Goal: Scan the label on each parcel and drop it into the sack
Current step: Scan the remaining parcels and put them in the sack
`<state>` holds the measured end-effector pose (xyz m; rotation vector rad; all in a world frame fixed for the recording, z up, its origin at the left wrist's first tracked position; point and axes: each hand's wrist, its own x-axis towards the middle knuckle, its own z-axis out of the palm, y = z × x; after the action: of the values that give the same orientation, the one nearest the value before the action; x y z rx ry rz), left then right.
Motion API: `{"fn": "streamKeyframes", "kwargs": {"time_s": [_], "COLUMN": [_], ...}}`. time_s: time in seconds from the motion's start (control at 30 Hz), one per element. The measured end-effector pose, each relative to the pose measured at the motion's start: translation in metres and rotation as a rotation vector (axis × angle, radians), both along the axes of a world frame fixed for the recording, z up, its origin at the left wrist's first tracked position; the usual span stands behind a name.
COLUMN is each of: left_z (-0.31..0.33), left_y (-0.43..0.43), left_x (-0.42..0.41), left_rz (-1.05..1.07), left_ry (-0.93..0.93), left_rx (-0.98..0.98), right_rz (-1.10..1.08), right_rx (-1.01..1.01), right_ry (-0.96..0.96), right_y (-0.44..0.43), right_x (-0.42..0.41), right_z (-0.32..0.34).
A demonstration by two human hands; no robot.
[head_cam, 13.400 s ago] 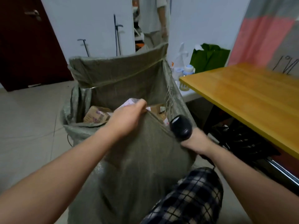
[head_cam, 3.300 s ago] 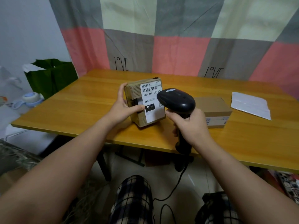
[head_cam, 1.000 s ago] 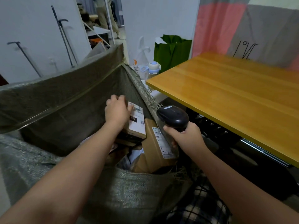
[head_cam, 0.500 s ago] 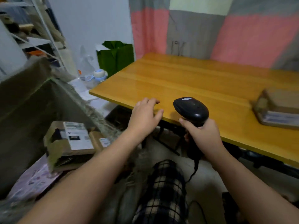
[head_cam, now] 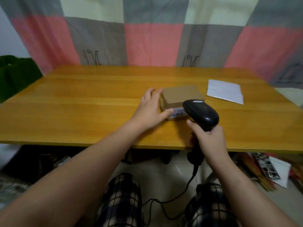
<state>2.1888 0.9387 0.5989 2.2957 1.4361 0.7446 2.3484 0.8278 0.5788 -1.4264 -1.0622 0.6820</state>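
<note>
A small brown cardboard parcel (head_cam: 182,95) lies flat on the wooden table (head_cam: 82,104), its white label on the near side face. My left hand (head_cam: 151,108) reaches its left end with fingers spread, thumb touching the label side. My right hand (head_cam: 207,136) grips the handle of a black barcode scanner (head_cam: 200,113), held just in front of the parcel's right corner. The scanner's cable hangs down to the floor. The sack is out of view.
A stack of white sheets (head_cam: 225,93) lies on the table right of the parcel. A green bag (head_cam: 14,74) stands at the table's left end. A patchwork curtain hangs behind. Printed papers (head_cam: 268,167) lie on the floor at the right.
The labelled parcel went from my left hand into the sack. The view swung back to the table, and my left hand moved right to the last brown parcel. The scanner stayed in my right hand.
</note>
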Motion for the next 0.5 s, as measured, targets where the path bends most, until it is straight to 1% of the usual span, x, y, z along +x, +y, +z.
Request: {"fn": "streamKeyframes", "kwargs": {"time_s": [0.13, 0.17, 0.23, 0.3, 0.4, 0.43, 0.47, 0.5], "left_z": [0.02, 0.021, 0.022, 0.026, 0.034, 0.035, 0.034, 0.033], "left_y": [0.031, 0.037, 0.046, 0.046, 0.046, 0.045, 0.045, 0.043], "left_x": [0.03, 0.034, 0.034, 0.027, 0.011, 0.006, 0.001, -0.004], "left_rz": [-0.124, -0.151, -0.161, -0.124, -0.083, -0.061, -0.026, 0.025], "left_ry": [0.284, 0.316, 0.281, 0.224, 0.063, 0.028, 0.02, 0.023], "left_rx": [-0.123, -0.149, -0.164, -0.168, -0.37, -0.398, -0.353, -0.253], "right_rz": [-0.046, -0.053, -0.055, -0.055, -0.036, -0.029, -0.025, -0.024], "right_rx": [0.005, 0.005, -0.001, -0.015, -0.034, -0.037, -0.039, -0.042], "right_ry": [0.09, 0.119, 0.171, 0.207, 0.193, 0.173, 0.154, 0.136], "right_y": [0.003, 0.003, 0.002, 0.0, 0.001, 0.003, 0.006, 0.008], "right_x": [0.016, 0.019, 0.023, 0.025, 0.023, 0.021, 0.019, 0.017], "right_z": [0.005, 0.005, 0.002, -0.002, -0.006, -0.007, -0.008, -0.009]}}
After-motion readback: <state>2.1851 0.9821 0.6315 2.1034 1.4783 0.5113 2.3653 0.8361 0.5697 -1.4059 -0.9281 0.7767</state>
